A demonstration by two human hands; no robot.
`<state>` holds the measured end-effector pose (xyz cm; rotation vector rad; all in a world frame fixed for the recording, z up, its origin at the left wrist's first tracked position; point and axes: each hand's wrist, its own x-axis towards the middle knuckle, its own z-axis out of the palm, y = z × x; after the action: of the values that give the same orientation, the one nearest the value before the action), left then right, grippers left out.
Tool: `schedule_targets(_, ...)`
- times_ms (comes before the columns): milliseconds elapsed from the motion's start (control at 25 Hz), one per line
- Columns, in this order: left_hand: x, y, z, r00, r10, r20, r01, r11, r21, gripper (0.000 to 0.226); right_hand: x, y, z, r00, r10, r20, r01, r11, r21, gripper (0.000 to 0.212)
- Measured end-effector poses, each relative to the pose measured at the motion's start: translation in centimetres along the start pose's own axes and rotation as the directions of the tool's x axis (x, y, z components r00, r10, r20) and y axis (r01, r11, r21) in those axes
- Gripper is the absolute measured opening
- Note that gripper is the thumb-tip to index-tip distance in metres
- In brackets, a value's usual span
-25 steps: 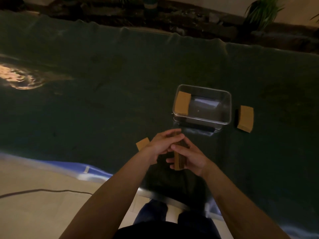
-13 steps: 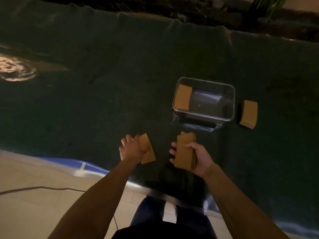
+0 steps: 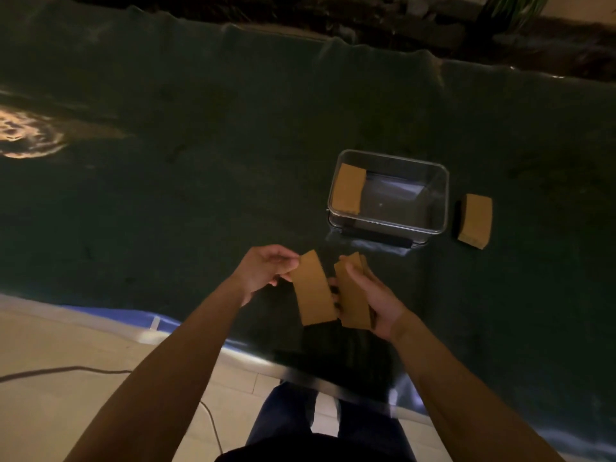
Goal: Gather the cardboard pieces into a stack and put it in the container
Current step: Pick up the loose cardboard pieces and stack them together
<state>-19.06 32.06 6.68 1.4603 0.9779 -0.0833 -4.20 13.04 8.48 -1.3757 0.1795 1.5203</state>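
Note:
My left hand (image 3: 263, 271) pinches a single brown cardboard piece (image 3: 315, 290) by its upper left edge, lifted off the cloth. My right hand (image 3: 373, 295) grips a small stack of cardboard pieces (image 3: 351, 295) right beside it, the two almost touching. Beyond them stands a clear rectangular container (image 3: 436, 195) with one cardboard piece (image 3: 350, 188) leaning at its left end. Another cardboard stack (image 3: 475, 221) lies on the cloth just right of the container.
A dark green cloth (image 3: 200, 161) covers the table, whose near edge (image 3: 233, 351) runs below my hands. A bright light patch (image 3: 26, 138) shows at far left. A cable (image 3: 66, 371) lies on the tiled floor. Plants and dark clutter line the far side.
My hands parted, the left reached to the loose piece on the cloth and picked it up. It now holds that piece next to the stack in my right hand.

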Motion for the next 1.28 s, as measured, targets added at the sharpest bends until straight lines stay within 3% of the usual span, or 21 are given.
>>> schedule_targets(120,-0.2,1.7,2.8,0.995,0.078,0.068,-0.075,0.996,-0.037,0.004,-0.5,0.1,0.9,0.997,0.042,0.057,-0.039,0.998,-0.051,0.048)
schedule_targets(360,-0.2,2.8,5.3,0.981,0.186,-0.048,-0.190,0.979,-0.080,0.007,-1.2,-0.4,2.0,0.995,-0.050,0.086,0.046,0.998,0.047,0.031)
schedule_targets(520,-0.6,2.6,5.7,0.943,0.319,-0.092,-0.298,0.936,0.188,0.007,-0.9,-0.7,2.4,0.996,-0.080,0.029,0.081,0.996,-0.048,0.039)
schedule_targets(600,-0.9,2.8,5.5,0.943,0.332,-0.004,-0.317,0.905,0.283,0.020,-0.8,-0.6,2.9,0.991,-0.131,-0.019,0.128,0.983,-0.133,0.047)
schedule_targets(720,-2.1,3.9,6.1,0.976,0.123,0.181,-0.125,0.992,-0.001,0.045,-0.4,0.1,3.9,0.943,-0.314,-0.110,0.243,0.876,-0.418,0.060)
schedule_targets(880,-2.4,4.2,7.1,0.975,0.123,0.186,-0.100,0.987,-0.129,0.043,0.3,1.0,4.6,0.868,-0.469,-0.163,0.272,0.725,-0.633,0.082)
schedule_targets(1080,-2.9,5.6,8.4,0.978,0.147,0.148,-0.115,0.972,-0.204,0.038,-0.6,0.8,4.0,0.829,-0.520,-0.206,0.294,0.719,-0.630,0.096)
schedule_targets(1160,-2.9,6.4,9.0,0.978,0.170,0.123,-0.147,0.973,-0.176,0.037,-1.4,0.4,3.1,0.874,-0.463,-0.147,0.346,0.806,-0.480,0.098)
schedule_targets(1280,-2.1,8.2,9.4,0.963,0.209,0.170,-0.181,0.969,-0.170,0.037,-3.4,-0.1,0.1,0.952,-0.304,-0.038,0.287,0.929,-0.234,0.084)
